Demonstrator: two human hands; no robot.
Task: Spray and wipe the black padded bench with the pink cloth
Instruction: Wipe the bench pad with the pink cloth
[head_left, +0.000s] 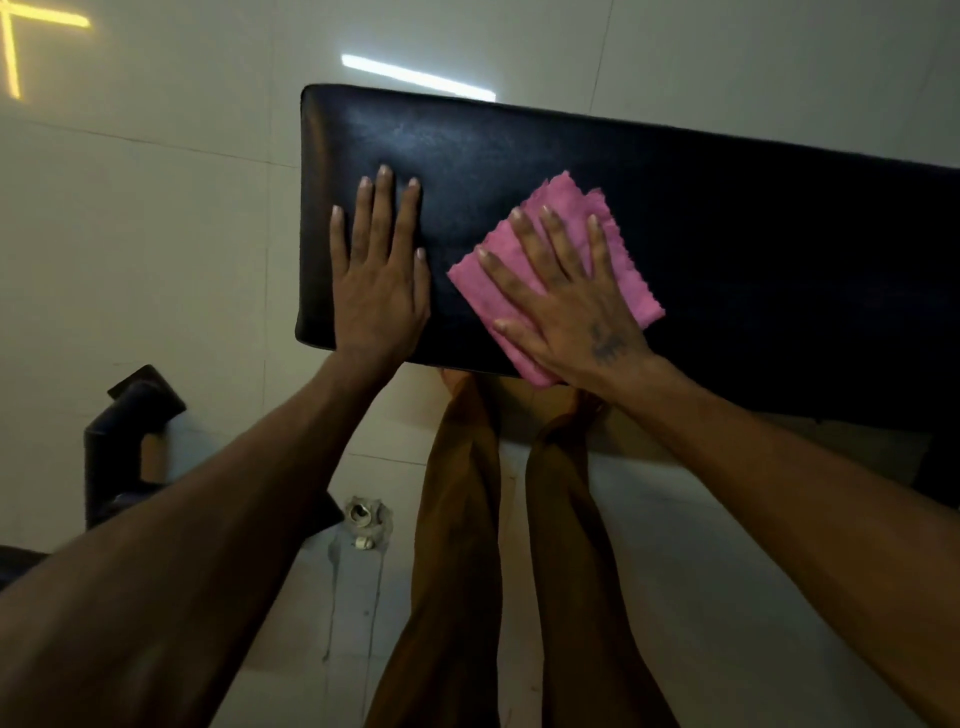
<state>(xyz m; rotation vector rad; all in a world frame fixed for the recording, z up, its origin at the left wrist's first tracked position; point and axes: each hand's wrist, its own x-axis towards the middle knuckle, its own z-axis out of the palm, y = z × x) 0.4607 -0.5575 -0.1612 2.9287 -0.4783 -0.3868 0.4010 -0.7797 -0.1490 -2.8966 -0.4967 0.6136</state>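
From the head camera I look straight down on the black padded bench (571, 171), which runs from its rounded end at the left off the right edge of the view. On the bench top, toward its near edge, lies the folded pink cloth (561, 208), one corner hanging just past that edge. My right hand (566, 306) lies flat on the cloth, fingers straight and spread, pressing it to the padding and covering its middle. My left hand (382, 280) rests flat on the bare padding near the bench's left end, fingers straight, just beside the cloth but not touching it. Below the bench's near edge I see brown trouser legs (457, 519) on the pale tiled floor (156, 208).
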